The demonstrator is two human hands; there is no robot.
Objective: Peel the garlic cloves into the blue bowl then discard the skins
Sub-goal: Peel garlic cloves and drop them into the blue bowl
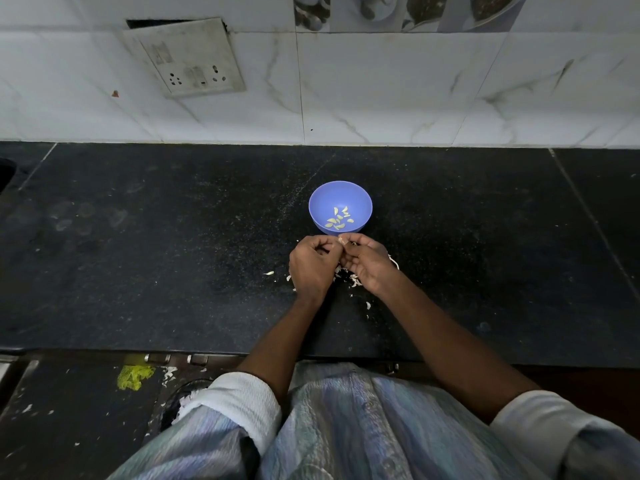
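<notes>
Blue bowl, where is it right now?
Head view: the blue bowl sits on the black counter, slightly right of centre, just beyond both hands, with peeled cloves inside.

Both hands' fingers pinch a garlic clove just beside the blue bowl.

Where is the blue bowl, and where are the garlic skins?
blue bowl [320, 202]: head view, bare inside wall at the left.
garlic skins [354, 280]: head view, white scraps on the counter by the right wrist.
</notes>
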